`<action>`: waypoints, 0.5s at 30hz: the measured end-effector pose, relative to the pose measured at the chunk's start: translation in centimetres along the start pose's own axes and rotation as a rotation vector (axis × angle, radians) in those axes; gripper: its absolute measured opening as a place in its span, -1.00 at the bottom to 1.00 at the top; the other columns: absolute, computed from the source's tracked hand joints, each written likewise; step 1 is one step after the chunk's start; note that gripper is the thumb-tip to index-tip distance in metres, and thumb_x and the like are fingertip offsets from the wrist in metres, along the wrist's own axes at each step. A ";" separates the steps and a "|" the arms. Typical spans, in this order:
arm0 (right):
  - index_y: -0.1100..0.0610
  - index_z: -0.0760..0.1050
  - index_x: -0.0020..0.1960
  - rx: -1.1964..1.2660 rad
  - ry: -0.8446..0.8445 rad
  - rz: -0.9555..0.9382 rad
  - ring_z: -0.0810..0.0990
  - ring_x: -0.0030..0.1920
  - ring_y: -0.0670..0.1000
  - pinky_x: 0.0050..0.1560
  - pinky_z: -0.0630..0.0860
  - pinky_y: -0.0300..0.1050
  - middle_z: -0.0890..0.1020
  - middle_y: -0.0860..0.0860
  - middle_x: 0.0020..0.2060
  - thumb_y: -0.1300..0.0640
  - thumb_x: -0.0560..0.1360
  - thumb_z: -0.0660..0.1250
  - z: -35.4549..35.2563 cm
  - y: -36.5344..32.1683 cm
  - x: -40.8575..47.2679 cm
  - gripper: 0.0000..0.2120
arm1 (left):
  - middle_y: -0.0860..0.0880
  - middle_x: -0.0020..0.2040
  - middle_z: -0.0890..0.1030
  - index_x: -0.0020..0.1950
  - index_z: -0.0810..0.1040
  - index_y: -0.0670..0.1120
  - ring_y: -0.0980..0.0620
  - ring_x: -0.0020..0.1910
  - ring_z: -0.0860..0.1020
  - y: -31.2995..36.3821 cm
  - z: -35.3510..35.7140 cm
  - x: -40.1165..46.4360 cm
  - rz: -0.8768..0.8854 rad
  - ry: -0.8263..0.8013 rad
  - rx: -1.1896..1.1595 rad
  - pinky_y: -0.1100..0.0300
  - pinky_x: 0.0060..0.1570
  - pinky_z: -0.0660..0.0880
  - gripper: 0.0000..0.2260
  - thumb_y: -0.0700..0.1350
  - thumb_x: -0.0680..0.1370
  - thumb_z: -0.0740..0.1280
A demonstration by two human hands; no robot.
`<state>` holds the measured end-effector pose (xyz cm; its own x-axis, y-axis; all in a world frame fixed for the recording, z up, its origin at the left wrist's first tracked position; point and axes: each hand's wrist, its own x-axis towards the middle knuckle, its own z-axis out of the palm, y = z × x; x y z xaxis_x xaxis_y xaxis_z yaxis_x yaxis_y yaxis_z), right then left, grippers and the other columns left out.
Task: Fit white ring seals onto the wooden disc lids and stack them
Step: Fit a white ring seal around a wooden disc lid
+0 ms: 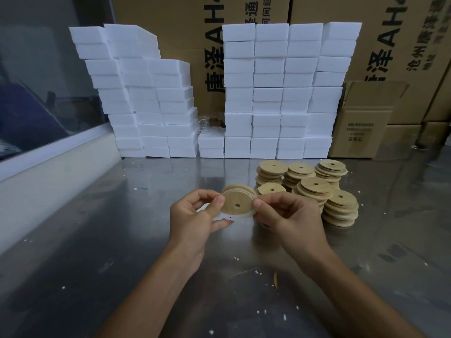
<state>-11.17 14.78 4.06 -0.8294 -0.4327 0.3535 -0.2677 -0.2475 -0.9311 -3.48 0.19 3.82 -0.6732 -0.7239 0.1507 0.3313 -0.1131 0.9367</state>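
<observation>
I hold a wooden disc lid (238, 204) with a small centre hole upright above the metal table. My left hand (195, 215) pinches its left edge and my right hand (288, 215) pinches its right edge. A white ring seal (225, 216) runs around the lid's rim and hangs loose at the lower left. Part of another wooden disc shows just behind the held lid. Several stacks of wooden lids (314, 189) stand to the right, right behind my right hand.
White foam blocks (280, 93) are piled in tall stacks along the back of the steel table (122, 252). Cardboard boxes (361, 123) stand behind and at the right. White crumbs lie scattered on the table. A window ledge runs along the left.
</observation>
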 end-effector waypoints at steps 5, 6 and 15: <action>0.29 0.63 -0.09 0.050 0.026 0.029 0.71 -0.18 0.03 -0.15 0.67 -0.11 0.72 0.16 -0.20 0.28 0.48 0.43 0.3 0.2 0.0 -0.94 | -0.24 -0.12 0.65 -0.19 0.55 -0.23 -0.21 -0.08 0.68 -0.4 0.4 -0.2 -0.103 -0.007 -0.120 -0.08 -0.18 0.64 -0.89 -0.34 0.53 0.34; 0.29 0.62 -0.09 0.078 0.030 0.056 0.70 -0.18 0.03 -0.16 0.68 -0.08 0.72 0.17 -0.20 0.27 0.49 0.43 0.4 0.3 0.0 -0.94 | -0.24 -0.10 0.66 -0.18 0.54 -0.23 -0.21 -0.07 0.68 -0.5 0.5 -0.3 -0.119 -0.011 -0.139 -0.07 -0.18 0.64 -0.90 -0.34 0.54 0.33; 0.11 0.64 -0.08 -0.322 0.034 -0.191 0.68 -0.18 -0.10 -0.13 0.58 -0.30 0.70 -0.07 -0.24 0.23 0.50 0.44 0.4 0.8 -0.5 -0.96 | 0.04 -0.15 0.66 -0.16 0.59 -0.04 0.04 -0.13 0.68 -0.5 -0.2 -0.4 0.307 -0.100 0.347 0.07 -0.18 0.65 -0.85 -0.29 0.52 0.39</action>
<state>-10.76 14.47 3.16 -0.7639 -0.3750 0.5252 -0.5552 -0.0329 -0.8311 -3.24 0.45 3.23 -0.6446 -0.6173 0.4510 0.2962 0.3421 0.8917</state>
